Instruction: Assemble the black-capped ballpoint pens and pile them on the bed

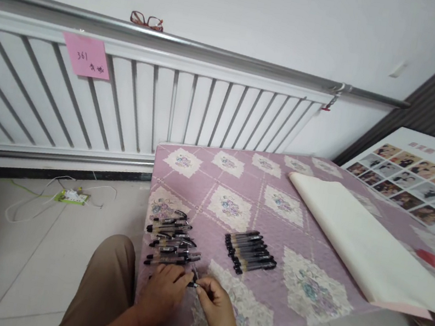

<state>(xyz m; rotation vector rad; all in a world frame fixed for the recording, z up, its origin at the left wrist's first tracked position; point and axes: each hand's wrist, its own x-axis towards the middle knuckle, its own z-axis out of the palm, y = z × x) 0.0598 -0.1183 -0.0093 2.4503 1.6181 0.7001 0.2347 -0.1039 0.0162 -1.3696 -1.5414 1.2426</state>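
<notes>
My left hand (163,291) and my right hand (214,303) meet at the near edge of a pink flowered table (246,190), both pinched on one black pen (193,284) held between them. Just beyond my left hand lies a loose scatter of several black pens (172,240). To the right of it, a tidy row of several black pens (250,252) lies side by side. My knee in tan trousers (107,284) shows left of the table.
A long cream roll of paper (362,243) lies across the table's right half. A white radiator (126,109) with a pink note (86,56) and red glasses (147,20) lines the wall. A photo board (418,180) leans at right. A power strip (72,196) lies on the floor.
</notes>
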